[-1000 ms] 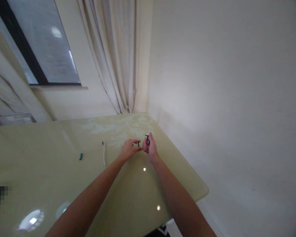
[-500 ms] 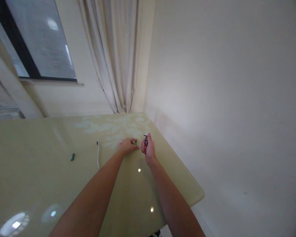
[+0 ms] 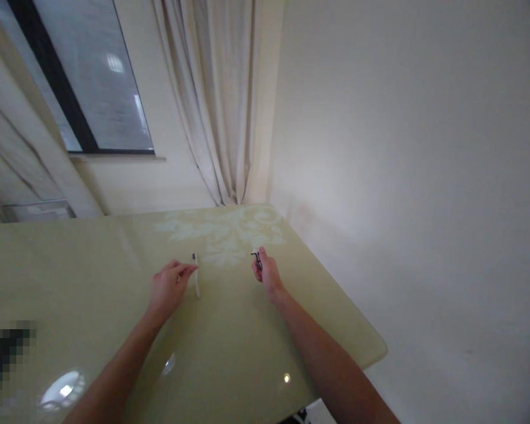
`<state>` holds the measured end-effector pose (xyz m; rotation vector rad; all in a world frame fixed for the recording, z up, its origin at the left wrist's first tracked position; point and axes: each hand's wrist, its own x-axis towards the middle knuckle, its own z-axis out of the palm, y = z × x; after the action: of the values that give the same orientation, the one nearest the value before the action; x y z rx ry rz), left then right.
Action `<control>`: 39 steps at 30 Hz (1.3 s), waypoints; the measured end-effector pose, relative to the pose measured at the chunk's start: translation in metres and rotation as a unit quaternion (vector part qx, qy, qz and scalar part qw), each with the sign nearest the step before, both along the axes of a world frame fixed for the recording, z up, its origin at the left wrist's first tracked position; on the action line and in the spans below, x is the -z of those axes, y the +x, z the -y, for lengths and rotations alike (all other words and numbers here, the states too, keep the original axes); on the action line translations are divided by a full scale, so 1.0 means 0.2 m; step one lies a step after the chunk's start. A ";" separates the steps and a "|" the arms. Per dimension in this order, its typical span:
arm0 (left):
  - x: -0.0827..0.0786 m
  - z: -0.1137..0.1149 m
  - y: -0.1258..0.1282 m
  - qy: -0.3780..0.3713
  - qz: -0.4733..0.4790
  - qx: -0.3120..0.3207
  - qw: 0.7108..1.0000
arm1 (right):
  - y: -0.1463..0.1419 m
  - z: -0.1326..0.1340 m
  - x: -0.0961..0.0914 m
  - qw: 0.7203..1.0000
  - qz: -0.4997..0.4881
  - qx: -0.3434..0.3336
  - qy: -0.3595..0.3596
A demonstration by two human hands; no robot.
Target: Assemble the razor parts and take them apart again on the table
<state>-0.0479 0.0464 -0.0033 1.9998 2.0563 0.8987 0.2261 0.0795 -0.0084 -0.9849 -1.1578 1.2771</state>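
A thin white stick with a dark tip (image 3: 196, 285) stands out against the pale table. At its upper part, the pinched fingertips of my left hand (image 3: 170, 287) close on it; I cannot tell whether it is lifted. Farther right, my right hand (image 3: 267, 274) is wrapped round a small black-and-silver tool with a bent end (image 3: 258, 259), thumb on top. Its exact kind is too small to make out. The small dark green object seen earlier on the table is out of sight, perhaps behind my left hand.
The glossy yellow-green table (image 3: 238, 330) reflects lamps and ends at a rounded corner on the right. Beyond it are a bare wall (image 3: 401, 176), a curtain (image 3: 225, 106) and a window (image 3: 97, 76). A black-and-white item (image 3: 318, 412) shows at the near edge.
My left hand has moved left from beside my right hand, where it pinched a small dark object, to the white stick. My right hand keeps its tool, now tilted. The view has shifted left.
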 end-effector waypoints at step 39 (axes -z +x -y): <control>-0.04 0.26 0.36 0.139 0.264 0.213 0.930 | -0.10 0.21 -0.07 0.958 -0.098 -0.265 -0.047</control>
<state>0.0249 -0.0064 0.0040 1.9251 1.2038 1.4782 0.2059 0.0379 0.0053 -0.6076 -1.2577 1.8248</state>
